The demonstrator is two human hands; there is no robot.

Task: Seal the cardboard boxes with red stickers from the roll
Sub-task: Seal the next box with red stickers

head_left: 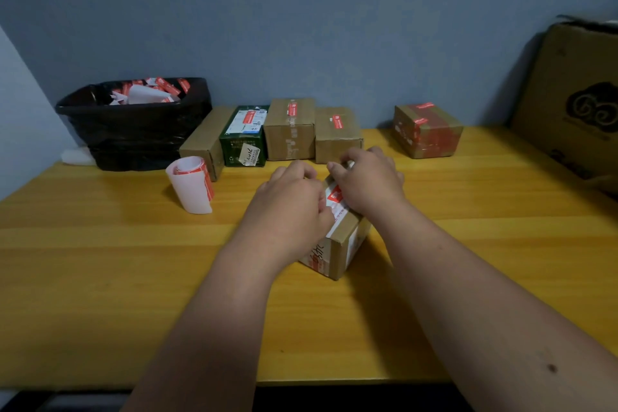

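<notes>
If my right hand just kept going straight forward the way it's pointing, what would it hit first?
Most likely the plain brown box in the back row: the right hand points away and slightly left, toward it. Depth is unclear, so this is a judgement.

Both hands hide most of the small box's [344, 237] top.

You are facing a plain blue-grey wall [301, 27] that meets a paler side wall [20, 117] in the corner at your left. Pushed against it stands a wooden table [100, 261] with a yellow-orange top of lengthwise planks and a dark front edge, and a black bin [133, 134] lined with a black bag sits on its far left corner. The light is dim and even, casting soft shadows on the tabletop, and below the table's front edge you see only darkness.
</notes>
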